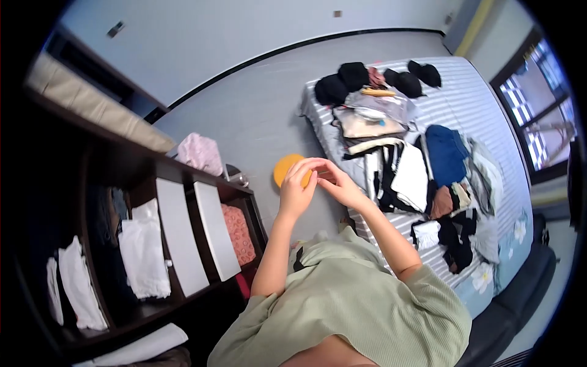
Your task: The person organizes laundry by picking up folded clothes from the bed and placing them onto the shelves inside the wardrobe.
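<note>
My left hand (296, 188) and my right hand (343, 188) are raised in front of my body, their fingers curved and meeting at the tips. Nothing shows in either hand. Both look open, with gaps between thumbs and fingers. Behind my left hand, on the floor, is a round yellow-orange stool or seat (285, 168). To the right of my hands, folded white clothing (409, 177) lies on the bed (477, 110), beside a blue folded garment (445, 153).
On the left stands a dark wardrobe (137, 160) with white folded trousers (145, 254), white drawer fronts (181, 235) and a pink textured cloth (236, 233). A pale pink bundle (200, 154) sits on its far end. Black caps or bra cups (353, 76) lie on the bed's far side.
</note>
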`<state>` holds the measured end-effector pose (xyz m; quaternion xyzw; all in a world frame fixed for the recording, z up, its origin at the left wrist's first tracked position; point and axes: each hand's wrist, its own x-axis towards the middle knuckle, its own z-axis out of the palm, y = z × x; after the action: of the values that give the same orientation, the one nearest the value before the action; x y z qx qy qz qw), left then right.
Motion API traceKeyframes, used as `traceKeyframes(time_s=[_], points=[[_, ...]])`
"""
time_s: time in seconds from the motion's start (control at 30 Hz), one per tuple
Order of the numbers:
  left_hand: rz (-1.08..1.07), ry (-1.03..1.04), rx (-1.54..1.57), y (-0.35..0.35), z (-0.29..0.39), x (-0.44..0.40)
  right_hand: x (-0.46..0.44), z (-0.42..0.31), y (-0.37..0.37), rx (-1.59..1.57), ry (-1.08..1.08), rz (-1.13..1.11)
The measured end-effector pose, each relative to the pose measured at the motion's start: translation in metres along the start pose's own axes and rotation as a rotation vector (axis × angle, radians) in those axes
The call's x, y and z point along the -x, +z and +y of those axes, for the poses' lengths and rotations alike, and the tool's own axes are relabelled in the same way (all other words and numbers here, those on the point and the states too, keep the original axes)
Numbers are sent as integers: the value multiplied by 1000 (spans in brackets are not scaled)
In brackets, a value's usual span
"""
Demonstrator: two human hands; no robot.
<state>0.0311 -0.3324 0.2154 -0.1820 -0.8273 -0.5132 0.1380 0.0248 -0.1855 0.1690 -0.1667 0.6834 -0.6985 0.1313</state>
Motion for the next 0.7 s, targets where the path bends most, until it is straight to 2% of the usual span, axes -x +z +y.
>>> traceKeyframes(time_s=[0.23,0.47,0.63,0.7], points=[[-252,-99,224,132,-17,-3,68,56,-90,20,114,234],[-564,-430,432,259,-44,21,137,151,-168,125,270,525],[-635,-540,524,338,-80,50,188,206,-214,196,421,779],[-667,-642,542,361,-98,63,209,236,-232,229,523,851]])
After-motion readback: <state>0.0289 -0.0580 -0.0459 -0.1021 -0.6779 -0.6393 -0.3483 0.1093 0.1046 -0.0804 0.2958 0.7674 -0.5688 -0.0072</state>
